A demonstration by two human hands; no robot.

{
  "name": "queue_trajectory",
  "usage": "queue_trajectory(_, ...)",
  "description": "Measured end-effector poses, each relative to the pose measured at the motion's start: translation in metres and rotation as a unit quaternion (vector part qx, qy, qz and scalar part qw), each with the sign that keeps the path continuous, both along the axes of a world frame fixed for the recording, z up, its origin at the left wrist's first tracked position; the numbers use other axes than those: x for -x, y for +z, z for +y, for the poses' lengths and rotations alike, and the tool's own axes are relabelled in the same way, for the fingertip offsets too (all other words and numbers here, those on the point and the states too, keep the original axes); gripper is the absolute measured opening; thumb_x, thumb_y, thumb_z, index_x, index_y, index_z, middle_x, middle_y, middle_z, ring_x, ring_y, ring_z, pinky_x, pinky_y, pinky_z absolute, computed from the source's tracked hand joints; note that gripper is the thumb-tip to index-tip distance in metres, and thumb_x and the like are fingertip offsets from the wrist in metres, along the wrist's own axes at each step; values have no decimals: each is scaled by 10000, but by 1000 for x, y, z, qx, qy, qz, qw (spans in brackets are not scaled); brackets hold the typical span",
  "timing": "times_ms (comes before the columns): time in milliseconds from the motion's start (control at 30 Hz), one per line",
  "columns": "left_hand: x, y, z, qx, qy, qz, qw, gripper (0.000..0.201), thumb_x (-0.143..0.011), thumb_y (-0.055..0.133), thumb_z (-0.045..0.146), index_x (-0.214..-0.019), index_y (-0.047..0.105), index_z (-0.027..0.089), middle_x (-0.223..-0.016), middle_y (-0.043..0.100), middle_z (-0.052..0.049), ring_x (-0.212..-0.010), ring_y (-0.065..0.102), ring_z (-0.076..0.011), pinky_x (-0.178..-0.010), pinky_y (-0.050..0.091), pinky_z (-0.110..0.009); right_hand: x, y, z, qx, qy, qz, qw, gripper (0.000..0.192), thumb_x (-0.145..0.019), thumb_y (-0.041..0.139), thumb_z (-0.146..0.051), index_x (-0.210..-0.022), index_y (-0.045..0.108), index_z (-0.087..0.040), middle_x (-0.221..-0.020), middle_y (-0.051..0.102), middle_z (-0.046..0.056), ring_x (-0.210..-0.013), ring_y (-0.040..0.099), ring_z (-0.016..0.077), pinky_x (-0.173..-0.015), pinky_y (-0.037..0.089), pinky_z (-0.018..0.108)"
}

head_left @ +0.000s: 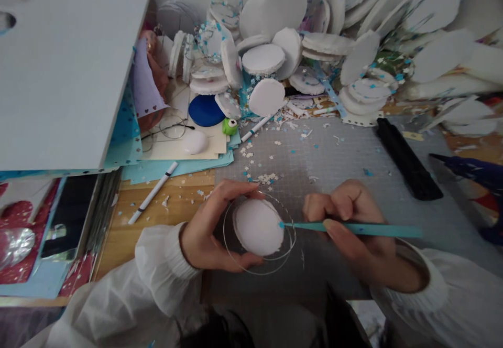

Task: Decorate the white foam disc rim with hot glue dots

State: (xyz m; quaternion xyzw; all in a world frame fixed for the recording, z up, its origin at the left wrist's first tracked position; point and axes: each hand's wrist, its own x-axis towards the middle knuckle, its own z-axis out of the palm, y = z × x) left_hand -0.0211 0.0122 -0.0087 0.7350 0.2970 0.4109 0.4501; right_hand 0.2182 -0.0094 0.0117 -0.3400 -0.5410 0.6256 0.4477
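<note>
Left hand [214,227] curled around a clear round shell [259,232] with a white foam disc [258,226] sitting inside it; thumb low on the near rim, fingertips over the far rim, so the disc sits between thumb and fingers, near centre of scene. Right hand [349,227] pinched shut on a thin teal stick [353,228], held roughly level, its tip touching the disc's right edge. Both over a grey gridded cutting mat [314,164] on a wooden desk [176,196], mat littered with small white and blue paper bits. Far side: big heap of white foam discs [298,39]. Far left: white board [66,65], blue lid [205,110], small green punch [230,126], wire glasses [168,128], white pen [153,192]. Black bar [408,159] lies on the mat to the right, blue glue gun [479,175] at right edge. White sleeves on both arms. No readable writing or brand visible.
</note>
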Motion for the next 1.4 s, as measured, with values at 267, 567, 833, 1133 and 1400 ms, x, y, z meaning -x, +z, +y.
queue_trajectory(267,0,1,1,-10,3,6,1000,969,-514,869,343,-1349,391,225,-1124,573,-108,-981,551,-252,-876,452,-417,1,0,1,-66,3,-43,997,129,-932,402,-182,-878,316,-261,-702,414,-30,-590,341,134,-553,297,302)
queue_trajectory(567,0,0,0,-20,9,2,1000,976,-505,869,342,-1345,390,213,-1124,575,-114,-969,555,-250,-875,444,-410,-2,2,-1,-5,-41,-27,999,122,-915,463,-237,-868,356,-270,-709,447,-12,-605,365,155,-562,292,318)
queue_trajectory(833,1,1,0,-18,10,7,1000,973,-505,866,346,-1347,392,228,-1123,585,-114,-966,564,-267,-860,449,-438,4,2,5,78,-3,37,996,150,-923,486,-255,-847,358,-252,-679,427,-41,-577,341,117,-514,275,266)
queue_trajectory(1133,0,1,0,-23,15,0,1000,984,-484,874,336,-1338,405,204,-1110,593,-115,-971,571,-261,-864,446,-416,9,1,9,113,9,46,993,187,-911,507,-300,-812,363,-236,-659,446,-46,-559,376,104,-501,298,243)
queue_trajectory(1400,0,-1,0,-24,16,-5,1000,996,-486,873,364,-1350,393,239,-1112,586,-108,-973,564,-277,-859,454,-455,10,-3,10,148,27,93,984,164,-914,500,-288,-816,377,-240,-667,445,-43,-543,370,100,-485,293,235)
